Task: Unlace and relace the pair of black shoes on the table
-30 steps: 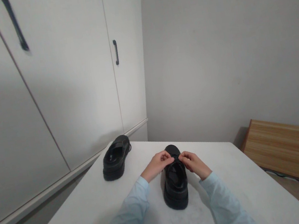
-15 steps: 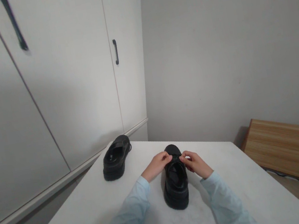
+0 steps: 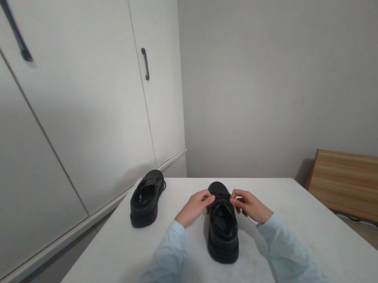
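A black lace-up shoe (image 3: 223, 242) stands upright on the white table (image 3: 205, 279), its toe pointing away from me and its heel towards me. At the left of its lacing, my left hand (image 3: 196, 206) pinches a black shoelace between thumb and forefinger. Across from it, my right hand (image 3: 250, 203) pinches the lace on the right side. The laces (image 3: 222, 198) run over the tongue between my fingertips; their fine course is too dark to make out. A second black shoe (image 3: 147, 199) rests at the table's far left, away from both hands.
White cabinet doors (image 3: 95, 104) with dark handles rise behind the table on the left. A grey wall (image 3: 287, 57) stands behind. To the right, past the table edge, is a wood-grain panel (image 3: 371, 188) with a cable along its lower edge.
My hands have drawn slightly apart, the left going left and the right going right, with the lace in their fingers. More of the lacing shows between them. Both shoes stay in place.
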`<action>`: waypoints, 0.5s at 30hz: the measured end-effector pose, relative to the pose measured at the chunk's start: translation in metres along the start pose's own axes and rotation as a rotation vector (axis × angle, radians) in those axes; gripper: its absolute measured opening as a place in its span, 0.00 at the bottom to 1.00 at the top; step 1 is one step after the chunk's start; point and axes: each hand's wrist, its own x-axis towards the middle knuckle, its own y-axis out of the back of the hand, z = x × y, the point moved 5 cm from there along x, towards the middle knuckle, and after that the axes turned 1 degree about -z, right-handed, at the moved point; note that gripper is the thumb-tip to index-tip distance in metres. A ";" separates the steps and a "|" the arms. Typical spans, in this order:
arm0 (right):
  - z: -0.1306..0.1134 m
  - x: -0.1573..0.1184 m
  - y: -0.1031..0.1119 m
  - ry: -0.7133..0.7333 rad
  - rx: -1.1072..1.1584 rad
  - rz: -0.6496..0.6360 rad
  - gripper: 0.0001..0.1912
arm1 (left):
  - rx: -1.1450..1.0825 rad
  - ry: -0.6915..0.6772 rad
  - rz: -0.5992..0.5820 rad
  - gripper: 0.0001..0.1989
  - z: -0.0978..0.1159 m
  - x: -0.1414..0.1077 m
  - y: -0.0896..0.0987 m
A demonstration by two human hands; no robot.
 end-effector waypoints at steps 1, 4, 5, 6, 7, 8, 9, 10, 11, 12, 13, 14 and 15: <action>-0.001 0.000 0.001 0.021 -0.025 0.011 0.15 | 0.003 0.003 -0.006 0.16 0.001 0.000 0.000; -0.005 -0.001 0.005 0.069 -0.114 0.036 0.12 | 0.008 0.016 -0.042 0.15 0.003 -0.001 -0.001; -0.005 -0.002 0.005 0.083 -0.144 0.036 0.11 | 0.015 0.021 -0.054 0.14 0.004 -0.002 -0.001; -0.006 -0.002 0.005 0.097 -0.176 0.034 0.10 | 0.028 0.027 -0.065 0.14 0.005 -0.002 -0.001; -0.007 -0.002 0.006 0.112 -0.210 0.037 0.09 | 0.045 0.034 -0.071 0.14 0.005 -0.002 -0.001; -0.008 -0.002 0.006 0.129 -0.247 0.042 0.09 | 0.064 0.040 -0.075 0.14 0.004 -0.002 0.000; -0.008 -0.002 0.006 0.147 -0.287 0.049 0.09 | 0.084 0.044 -0.080 0.13 0.004 -0.002 0.000; -0.009 -0.001 0.006 0.166 -0.329 0.054 0.09 | 0.101 0.048 -0.088 0.13 0.002 -0.002 0.000; -0.009 -0.001 0.005 0.182 -0.369 0.058 0.08 | 0.116 0.054 -0.099 0.13 0.001 -0.002 0.001; -0.008 -0.001 0.005 0.192 -0.406 0.058 0.08 | 0.128 0.062 -0.114 0.12 -0.001 -0.002 0.001; -0.007 -0.001 0.005 0.195 -0.438 0.054 0.08 | 0.137 0.073 -0.132 0.12 -0.002 -0.002 0.001; -0.006 -0.001 0.004 0.191 -0.466 0.049 0.07 | 0.144 0.081 -0.149 0.12 -0.003 -0.002 0.001; -0.005 0.000 0.004 0.180 -0.491 0.045 0.07 | 0.149 0.088 -0.165 0.12 -0.004 -0.003 0.002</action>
